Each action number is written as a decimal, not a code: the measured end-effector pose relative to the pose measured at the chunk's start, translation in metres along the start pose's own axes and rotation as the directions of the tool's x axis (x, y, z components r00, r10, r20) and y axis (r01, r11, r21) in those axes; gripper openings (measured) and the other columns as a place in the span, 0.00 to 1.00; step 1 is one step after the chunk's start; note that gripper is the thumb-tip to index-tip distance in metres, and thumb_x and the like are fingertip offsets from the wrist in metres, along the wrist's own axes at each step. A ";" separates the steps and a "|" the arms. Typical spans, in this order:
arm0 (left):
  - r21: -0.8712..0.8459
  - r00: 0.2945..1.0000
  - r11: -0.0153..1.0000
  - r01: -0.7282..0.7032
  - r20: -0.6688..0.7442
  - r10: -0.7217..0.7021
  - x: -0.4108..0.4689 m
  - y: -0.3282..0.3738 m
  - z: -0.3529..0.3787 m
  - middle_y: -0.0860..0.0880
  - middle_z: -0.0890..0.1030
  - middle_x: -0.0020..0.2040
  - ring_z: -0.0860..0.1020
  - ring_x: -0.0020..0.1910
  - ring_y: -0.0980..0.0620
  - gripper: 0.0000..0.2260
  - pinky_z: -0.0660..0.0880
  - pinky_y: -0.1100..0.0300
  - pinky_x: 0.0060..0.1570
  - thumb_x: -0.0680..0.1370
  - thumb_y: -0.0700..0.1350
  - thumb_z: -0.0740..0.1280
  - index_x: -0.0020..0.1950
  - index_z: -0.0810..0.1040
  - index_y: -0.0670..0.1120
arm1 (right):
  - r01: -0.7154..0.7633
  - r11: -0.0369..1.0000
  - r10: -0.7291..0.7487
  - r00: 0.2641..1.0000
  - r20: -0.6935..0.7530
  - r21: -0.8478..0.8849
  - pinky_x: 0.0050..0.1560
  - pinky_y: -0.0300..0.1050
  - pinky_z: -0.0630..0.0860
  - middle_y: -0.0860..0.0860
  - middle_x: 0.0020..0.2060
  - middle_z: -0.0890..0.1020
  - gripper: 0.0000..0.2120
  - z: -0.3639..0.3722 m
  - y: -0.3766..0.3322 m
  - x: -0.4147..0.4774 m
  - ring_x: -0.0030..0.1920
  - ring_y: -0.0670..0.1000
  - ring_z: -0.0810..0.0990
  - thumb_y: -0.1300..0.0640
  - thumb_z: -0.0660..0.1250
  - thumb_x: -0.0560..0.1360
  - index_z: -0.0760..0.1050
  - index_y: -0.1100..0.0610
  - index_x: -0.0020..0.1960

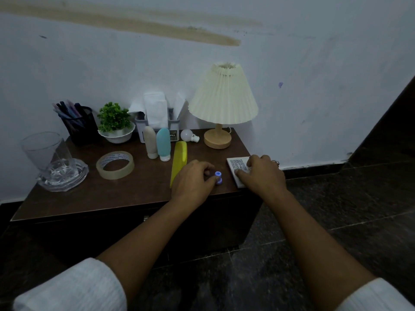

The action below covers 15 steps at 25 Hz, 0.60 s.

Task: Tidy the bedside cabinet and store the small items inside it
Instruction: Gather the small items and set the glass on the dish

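Pale, stained wall (314, 97) and dark stone floor (336, 221) frame a dark-brown bedside cabinet (125, 198), seen from above. Its front is too dark to tell whether a drawer is open.

Tall standing items line the back edge vs. the wall, presumably to leave the front free for reaching:
- pleated-shade table lamp (223, 95) at R
- glass tumbler (42, 149) set in a cut-glass dish (67, 178) at far L
- mesh pen pot (80, 129)
- tissue caddy (157, 115)
- artificial plant (114, 117) in a white bowl

Loose small items, i.e. those likely to be stored, sit nearer the front:
- Tape roll (115, 164) lies flat.
- Yellow comb (179, 162) lies front-to-back.
- 2 travel squeeze bottles, beige (151, 142) and teal (163, 143), stand cap-down, side by side just before the caddy.
- White printed box (237, 166) lies flat at the front R corner. R hand (262, 173) grips it, fingers curled onto its top and thumb along its near side. This span grip suits lifting a flat box.
- Light bulb (188, 135) lies on its side between caddy and lamp base.
- Blue spool-shaped piece (218, 177), the smallest, sits near the front edge between comb and box. L hand (193, 178) pinches it between thumb and curled fingertips, a fine grip fitting so small an item.

Judgement: 2 items are being picked up at once; storing has not yet begun.
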<state>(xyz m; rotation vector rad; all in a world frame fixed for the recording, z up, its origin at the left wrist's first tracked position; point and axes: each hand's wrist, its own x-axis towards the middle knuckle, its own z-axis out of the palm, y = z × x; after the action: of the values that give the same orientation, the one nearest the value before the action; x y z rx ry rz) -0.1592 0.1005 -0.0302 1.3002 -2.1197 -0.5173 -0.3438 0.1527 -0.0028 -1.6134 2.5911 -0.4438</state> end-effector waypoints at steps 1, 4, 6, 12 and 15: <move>-0.010 1.000 1.000 0.004 -0.009 -0.004 -0.001 -0.002 -0.009 0.54 0.80 0.51 0.77 0.51 0.57 0.15 0.73 0.60 0.46 0.76 0.53 0.73 0.62 0.82 0.53 | 0.030 0.999 -0.029 0.999 -0.030 0.040 0.55 0.54 0.77 0.56 0.60 0.76 0.23 -0.003 -0.005 -0.001 0.61 0.58 0.75 0.40 0.67 0.77 0.74 0.53 0.64; -0.053 0.998 0.997 0.050 -0.035 -0.052 -0.005 -0.012 -0.045 0.56 0.81 0.50 0.78 0.49 0.57 0.15 0.72 0.60 0.45 0.76 0.54 0.74 0.61 0.82 0.53 | 0.155 0.964 -0.135 0.985 -0.103 0.218 0.54 0.52 0.78 0.51 0.56 0.79 0.14 -0.011 -0.030 -0.006 0.56 0.53 0.78 0.45 0.67 0.78 0.77 0.51 0.58; -0.072 0.994 0.993 0.093 -0.048 -0.096 -0.008 -0.024 -0.069 0.56 0.82 0.49 0.79 0.49 0.56 0.14 0.76 0.56 0.46 0.75 0.54 0.74 0.59 0.83 0.52 | 0.259 0.920 -0.227 0.964 -0.139 0.294 0.55 0.52 0.78 0.50 0.55 0.80 0.11 -0.013 -0.055 -0.010 0.55 0.51 0.79 0.49 0.67 0.78 0.79 0.51 0.57; -0.202 0.973 0.965 0.166 -0.129 -0.194 -0.021 -0.066 -0.111 0.57 0.84 0.45 0.81 0.45 0.58 0.11 0.81 0.50 0.50 0.74 0.54 0.74 0.55 0.85 0.54 | 0.373 0.893 -0.389 0.921 0.016 0.253 0.52 0.53 0.78 0.58 0.52 0.83 0.13 0.005 -0.134 0.016 0.53 0.58 0.81 0.60 0.63 0.76 0.79 0.58 0.59; -0.233 0.971 0.952 0.197 -0.087 -0.222 -0.013 -0.079 -0.113 0.58 0.84 0.46 0.81 0.47 0.58 0.11 0.80 0.50 0.52 0.75 0.55 0.74 0.55 0.85 0.54 | 0.330 0.927 -0.342 0.939 0.040 0.177 0.51 0.50 0.78 0.59 0.54 0.82 0.14 0.017 -0.150 0.051 0.54 0.60 0.81 0.62 0.63 0.74 0.78 0.60 0.59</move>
<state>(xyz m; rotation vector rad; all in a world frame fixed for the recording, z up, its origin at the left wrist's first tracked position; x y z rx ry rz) -0.0270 0.0749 0.0035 1.3962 -1.7845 -0.7314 -0.2335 0.0419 0.0264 -1.9759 2.1610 -0.5935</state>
